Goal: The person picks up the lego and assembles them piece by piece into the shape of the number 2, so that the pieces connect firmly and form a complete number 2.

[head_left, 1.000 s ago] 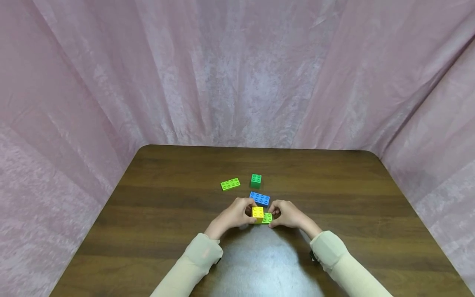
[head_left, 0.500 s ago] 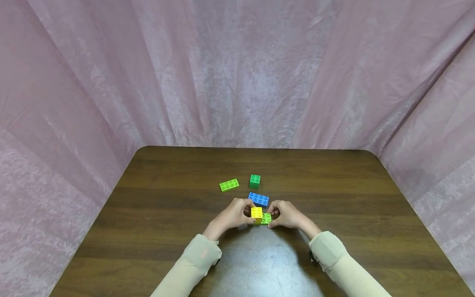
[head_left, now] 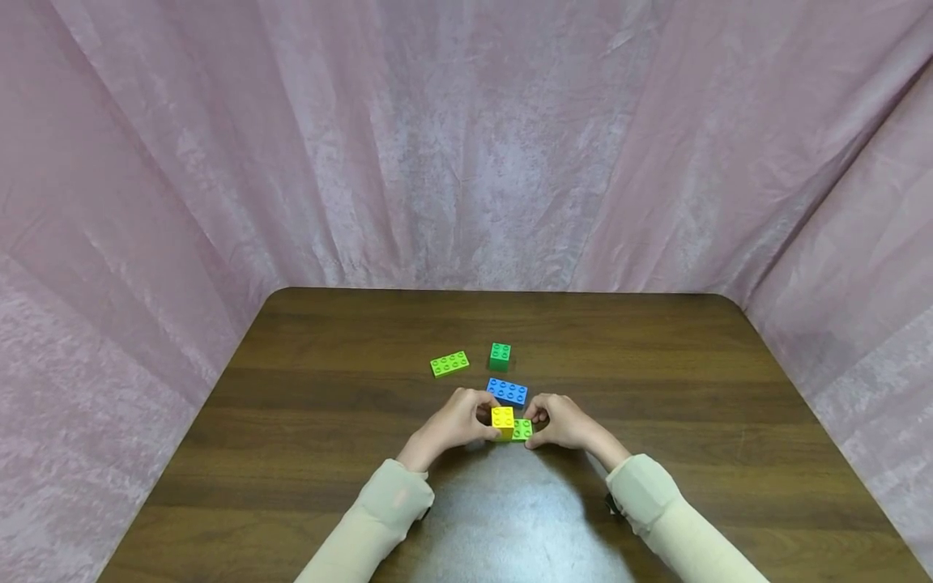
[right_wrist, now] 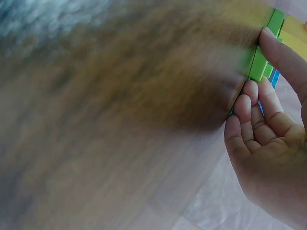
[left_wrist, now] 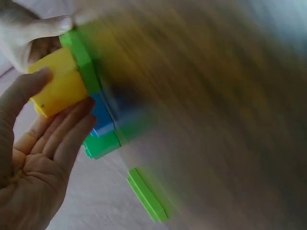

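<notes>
A pink curtain surrounds the far, left and right sides of the wood-grain worktop. Two pale sleeves extend from the near edge. The left hand grips the yellow brick between thumb and fingers. The right hand pinches the right end of the near light-green plate, thumb on the near side, fingers on the far side. The blue brick, eight-studded, lies just beyond both hands. The near light-green plate is positioned between the hands. The far light-green plate lies at far left, set at an angle. The yellow brick sits on the left part of the near plate; full seating cannot be determined. The dark-green brick, four-studded, stands beyond the blue brick.
</notes>
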`<state>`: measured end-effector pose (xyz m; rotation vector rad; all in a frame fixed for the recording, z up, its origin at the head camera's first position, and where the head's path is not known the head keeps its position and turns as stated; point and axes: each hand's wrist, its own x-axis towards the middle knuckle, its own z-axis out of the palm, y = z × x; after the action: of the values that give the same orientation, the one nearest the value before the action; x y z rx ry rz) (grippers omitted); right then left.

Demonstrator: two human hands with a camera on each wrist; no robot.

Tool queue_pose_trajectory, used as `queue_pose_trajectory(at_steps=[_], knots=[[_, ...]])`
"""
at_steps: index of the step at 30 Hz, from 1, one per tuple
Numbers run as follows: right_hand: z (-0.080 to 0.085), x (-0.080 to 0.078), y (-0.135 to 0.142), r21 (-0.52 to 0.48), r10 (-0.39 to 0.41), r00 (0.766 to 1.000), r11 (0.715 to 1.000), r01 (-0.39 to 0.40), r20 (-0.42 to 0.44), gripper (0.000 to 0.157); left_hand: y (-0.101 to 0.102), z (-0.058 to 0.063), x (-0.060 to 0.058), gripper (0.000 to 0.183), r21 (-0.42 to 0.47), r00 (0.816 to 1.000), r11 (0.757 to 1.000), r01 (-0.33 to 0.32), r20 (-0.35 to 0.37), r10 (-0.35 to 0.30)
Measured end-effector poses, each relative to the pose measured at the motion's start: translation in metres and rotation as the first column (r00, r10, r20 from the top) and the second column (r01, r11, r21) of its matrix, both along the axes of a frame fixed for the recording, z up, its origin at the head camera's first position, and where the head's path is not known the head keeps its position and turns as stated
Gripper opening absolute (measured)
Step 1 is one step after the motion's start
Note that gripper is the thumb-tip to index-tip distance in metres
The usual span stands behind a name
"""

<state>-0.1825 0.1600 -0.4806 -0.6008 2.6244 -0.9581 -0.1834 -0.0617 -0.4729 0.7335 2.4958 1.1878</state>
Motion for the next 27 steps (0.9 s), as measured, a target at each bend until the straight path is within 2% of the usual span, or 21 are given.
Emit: queue_pose_trajectory(at_steps=[17,27], knots=[[0.006,-0.004,0.001,0.023,0.005,1.000,1.000,-0.004,-0.011,0.028,0.006,0.006,-0.009,0.025,-0.045,0.999,0.999,0.027,-0.036,-0.029],[0.001,-0.003,-0.001,0.020,0.001,1.000,1.000,-0.001,-0.005,0.028,0.004,0.001,-0.006,0.024,-0.012,1.000,1.000,0.010,0.013,-0.010]])
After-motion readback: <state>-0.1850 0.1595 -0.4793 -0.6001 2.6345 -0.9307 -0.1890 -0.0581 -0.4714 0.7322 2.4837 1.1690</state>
